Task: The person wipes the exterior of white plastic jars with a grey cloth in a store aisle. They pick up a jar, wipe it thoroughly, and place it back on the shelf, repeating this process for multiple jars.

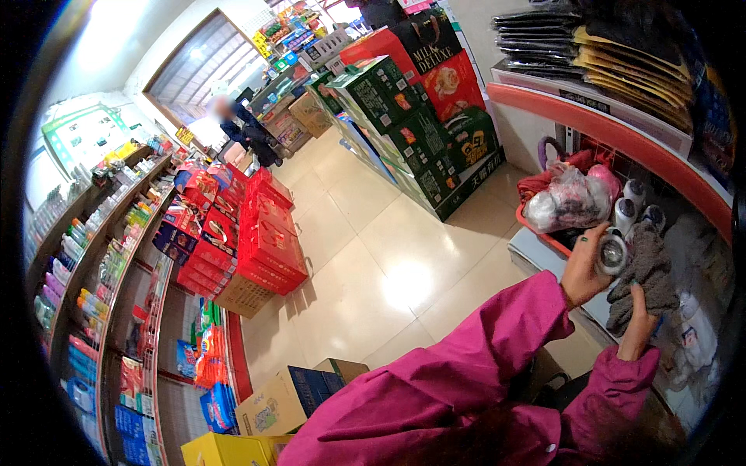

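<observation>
My left hand [584,269] grips a round whitish object with a clear, shiny end [612,253], perhaps a bottle or light bulb; its kind is not certain. A crumpled grey-brown cloth [647,271] lies over my right hand [641,317], whose thumb presses on it. Just beyond the cloth stand several white bottles with dark round tops [626,209]. Beside them, a red plastic basket [542,237] holds a clear plastic bag [568,201] and red and pink wrapped items. White plastic-wrapped goods [696,332] lie to the right of the cloth.
A red-edged shelf [606,119] with stacked packets runs above the basket. Green cartons [408,140] and red gift boxes [271,244] stand on the tiled floor. Stocked shelves [105,279] line the left side. A person [247,134] stands at the far end near a counter. Cardboard boxes [274,402] lie near me.
</observation>
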